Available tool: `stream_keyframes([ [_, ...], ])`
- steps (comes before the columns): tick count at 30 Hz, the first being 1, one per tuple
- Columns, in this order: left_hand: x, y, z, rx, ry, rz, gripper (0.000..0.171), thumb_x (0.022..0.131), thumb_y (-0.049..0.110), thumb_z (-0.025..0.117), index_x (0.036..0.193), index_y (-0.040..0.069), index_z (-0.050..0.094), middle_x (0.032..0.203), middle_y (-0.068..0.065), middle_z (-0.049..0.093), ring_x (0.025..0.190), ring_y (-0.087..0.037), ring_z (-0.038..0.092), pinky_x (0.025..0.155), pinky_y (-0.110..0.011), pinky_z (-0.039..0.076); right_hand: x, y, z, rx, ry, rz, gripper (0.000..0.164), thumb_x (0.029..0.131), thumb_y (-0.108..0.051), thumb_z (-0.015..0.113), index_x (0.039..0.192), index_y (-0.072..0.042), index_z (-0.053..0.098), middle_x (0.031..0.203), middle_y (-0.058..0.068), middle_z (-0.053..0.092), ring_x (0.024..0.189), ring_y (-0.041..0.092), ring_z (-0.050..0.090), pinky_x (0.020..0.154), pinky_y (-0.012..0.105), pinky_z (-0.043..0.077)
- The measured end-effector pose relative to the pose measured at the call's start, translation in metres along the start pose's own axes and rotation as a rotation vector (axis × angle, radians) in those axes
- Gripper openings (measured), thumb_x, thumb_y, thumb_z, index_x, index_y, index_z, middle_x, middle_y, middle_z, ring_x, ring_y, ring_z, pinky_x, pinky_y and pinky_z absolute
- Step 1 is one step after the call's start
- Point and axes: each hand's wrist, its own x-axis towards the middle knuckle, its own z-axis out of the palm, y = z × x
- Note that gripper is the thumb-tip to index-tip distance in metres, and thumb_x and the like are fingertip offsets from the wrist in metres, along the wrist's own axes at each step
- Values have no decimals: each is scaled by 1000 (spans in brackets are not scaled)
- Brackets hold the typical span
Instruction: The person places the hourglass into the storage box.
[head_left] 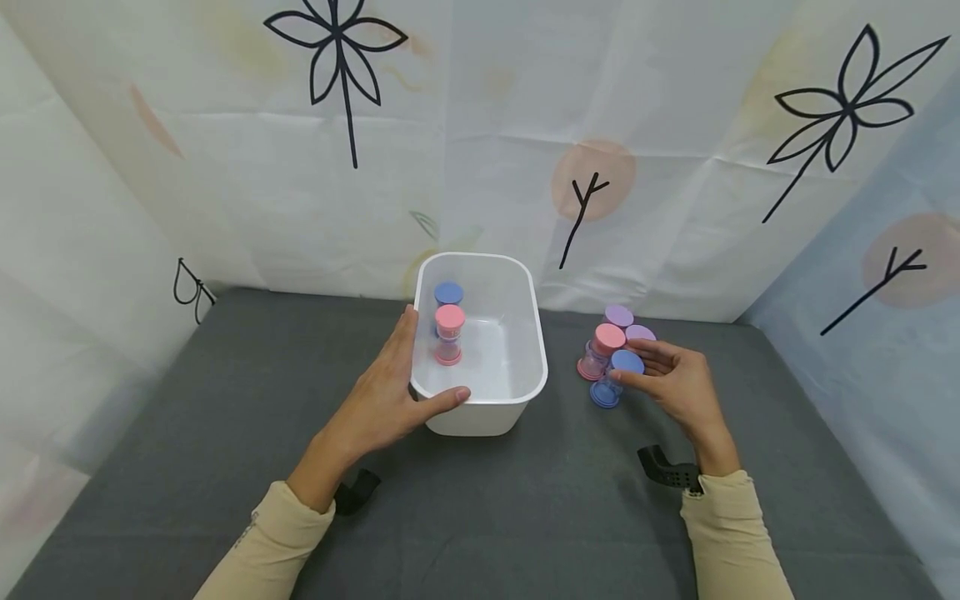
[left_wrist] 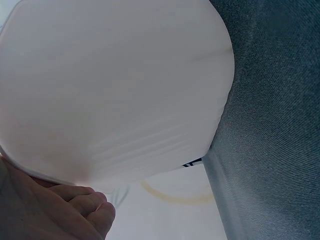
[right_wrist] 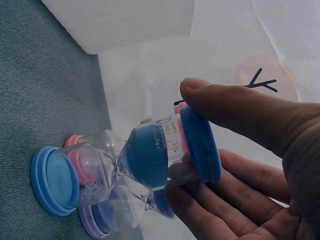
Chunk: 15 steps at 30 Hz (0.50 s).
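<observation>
My right hand (head_left: pixel 675 387) pinches a blue-capped hourglass (right_wrist: pixel 147 157) near its top cap, thumb on one side and fingers on the other. Blue sand fills its upper bulb, and its base is at the table. Close beside it are a pink hourglass (head_left: pixel 597 354) and two purple-capped ones (head_left: pixel 618 315), partly hidden. My left hand (head_left: pixel 382 400) rests against a white plastic bin (head_left: pixel 480 418), fingers extended along the left wall and thumb over the near rim. Inside the bin, a pink hourglass (head_left: pixel 449 333) stands in front of a blue hourglass (head_left: pixel 448 293).
A dark grey cloth (head_left: pixel 480 517) covers the table. Behind it hangs a pale fabric backdrop (head_left: pixel 487 183) with leaf and tree prints, and similar fabric closes the left and right sides. Each wrist wears a black camera mount (head_left: pixel 667 471).
</observation>
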Motion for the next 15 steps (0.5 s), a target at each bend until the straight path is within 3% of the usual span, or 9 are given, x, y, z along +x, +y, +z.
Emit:
stream_keyframes([
  [15,0,1,-2,-3,-16,-17,123,82,72,69,164,16,-4,169,3,-3,155,-21,9,117,-56,25,3,7,1,-5,-69,56,69,84,-24,86,138,8,56,134,28,60,120,39,62,79,13,50],
])
